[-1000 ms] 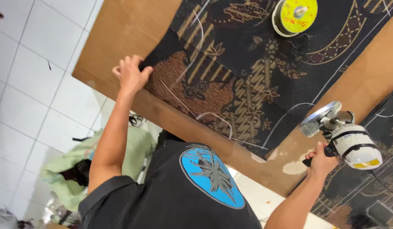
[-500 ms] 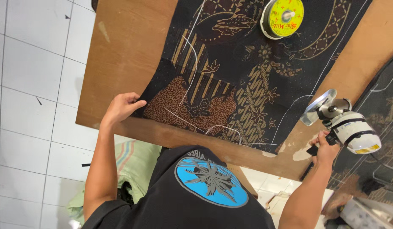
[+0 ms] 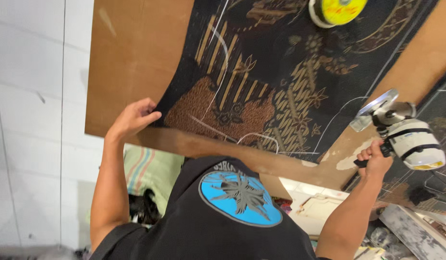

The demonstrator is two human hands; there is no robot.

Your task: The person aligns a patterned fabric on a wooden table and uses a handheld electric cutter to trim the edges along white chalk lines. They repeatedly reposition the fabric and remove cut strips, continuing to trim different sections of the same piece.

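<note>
Head view looks down past your black shirt with its round blue emblem [image 3: 241, 198] to the work beyond. Nearest on the right, your right hand [image 3: 375, 160] wraps its fingers tightly round the dark handle of the white-bodied rotary fabric cutter with a shiny round blade [image 3: 401, 133]. That tool sits at the right end of the table's near edge; its long axis runs from the white motor housing at lower right up to the blade guard at upper left, so the blade end points toward the cloth.

Your left hand [image 3: 133, 118] rests on the near left corner of the black cloth patterned with brown and gold motifs [image 3: 261, 86], fingers held together and curled over the edge, thumb alongside; you cannot tell whether the edge is pinched or only pressed. The cloth lies on the brown wooden tabletop [image 3: 131, 53], its long axis running from that corner away toward the upper right, with thin white chalk lines curving across it.

Farthest off, a round yellow disc with a white rim [image 3: 337, 9] sits on the cloth at the top edge. Pale floor tiles [image 3: 30, 120] fill the left.
</note>
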